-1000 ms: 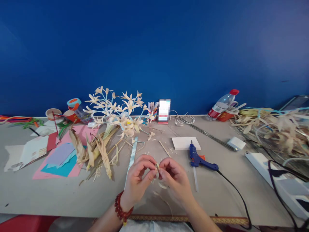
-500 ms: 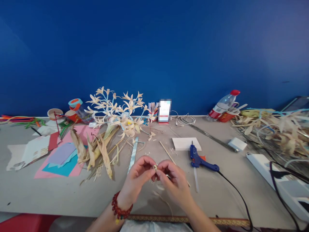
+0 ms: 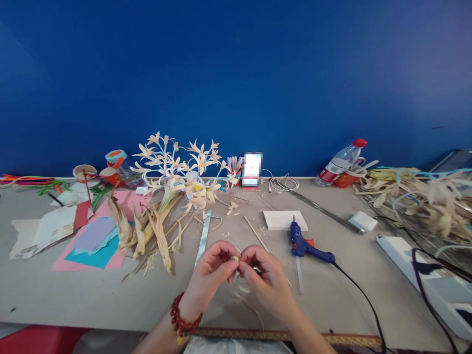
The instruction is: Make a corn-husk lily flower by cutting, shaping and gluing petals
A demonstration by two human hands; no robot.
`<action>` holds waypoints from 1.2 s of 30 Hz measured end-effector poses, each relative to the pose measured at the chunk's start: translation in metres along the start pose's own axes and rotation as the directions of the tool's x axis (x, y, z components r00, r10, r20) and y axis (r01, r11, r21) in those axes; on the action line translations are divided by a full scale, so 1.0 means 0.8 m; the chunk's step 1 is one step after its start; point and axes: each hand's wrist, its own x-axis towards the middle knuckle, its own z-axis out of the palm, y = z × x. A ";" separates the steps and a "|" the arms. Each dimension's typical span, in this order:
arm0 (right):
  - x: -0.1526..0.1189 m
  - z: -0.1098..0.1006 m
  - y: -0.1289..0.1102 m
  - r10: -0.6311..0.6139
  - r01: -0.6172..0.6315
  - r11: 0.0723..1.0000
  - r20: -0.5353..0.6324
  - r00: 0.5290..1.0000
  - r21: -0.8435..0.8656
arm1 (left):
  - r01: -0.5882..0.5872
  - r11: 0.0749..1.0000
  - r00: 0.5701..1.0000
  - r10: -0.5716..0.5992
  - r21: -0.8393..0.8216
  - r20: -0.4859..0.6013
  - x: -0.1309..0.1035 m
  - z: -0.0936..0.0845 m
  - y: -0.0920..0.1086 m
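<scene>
My left hand (image 3: 211,273) and my right hand (image 3: 268,281) meet fingertip to fingertip above the near part of the table. Both pinch a small pale rolled strip (image 3: 236,258), perhaps corn husk; the fingers cover most of it. A dark bit shows under the right fingers, too hidden to name. Below the hands lie pale scraps and a thin husk strip (image 3: 250,306). A metal ruler (image 3: 204,236) lies beyond the left hand, and a thin stick (image 3: 255,232) beyond the right. To the right rests a blue glue gun (image 3: 303,245) with a glue stick in it.
Husk flowers (image 3: 199,162) on pale blue stems stand at the back. Dried corn husks (image 3: 160,236) and coloured paper (image 3: 92,260) lie left. At right are a power strip (image 3: 405,260), wires (image 3: 324,211), a tilted bottle (image 3: 341,162) and a husk pile (image 3: 435,191). A phone (image 3: 251,167) stands by the wall.
My fingers have turned the small strip slightly: its round, ring-like end faced me before and now shows less. Both hands have otherwise hardly moved.
</scene>
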 end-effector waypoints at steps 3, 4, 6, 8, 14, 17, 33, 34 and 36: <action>0.000 -0.001 -0.002 0.059 -0.059 0.992 0.003 0.998 0.115 | -0.037 0.999 0.999 0.036 0.018 0.040 0.002 -0.001 -0.002; 0.000 0.000 -0.002 0.090 -0.091 0.983 0.011 0.996 0.161 | -0.046 0.999 0.998 0.045 0.020 0.053 0.003 -0.002 -0.003; 0.001 0.001 -0.002 0.160 -0.167 0.949 0.047 0.986 0.267 | -0.054 0.998 0.997 0.053 0.014 0.062 0.004 -0.003 -0.004; 0.002 0.002 -0.001 0.223 -0.237 0.893 0.082 0.971 0.382 | -0.063 0.998 0.995 0.063 -0.003 0.071 0.005 -0.004 -0.006; 0.003 0.003 0.003 0.289 -0.328 0.751 0.161 0.944 0.574 | -0.133 0.991 0.972 0.131 -0.002 0.194 0.004 -0.008 -0.005; 0.003 0.002 0.006 0.276 -0.332 0.730 0.186 0.943 0.597 | -0.152 0.987 0.965 0.139 0.043 0.222 0.004 -0.009 -0.001; -0.003 -0.009 0.002 0.098 -0.123 0.963 0.112 0.989 0.240 | -0.015 0.950 0.986 -0.036 0.310 0.161 0.003 -0.012 0.026; -0.004 -0.008 0.002 0.074 -0.090 0.978 0.091 0.993 0.187 | -0.003 0.945 0.987 -0.049 0.326 0.151 0.003 -0.011 0.026; -0.005 -0.006 0.003 0.020 -0.025 0.994 0.048 0.999 0.105 | 0.016 0.943 0.989 -0.065 0.333 0.135 0.003 -0.009 0.025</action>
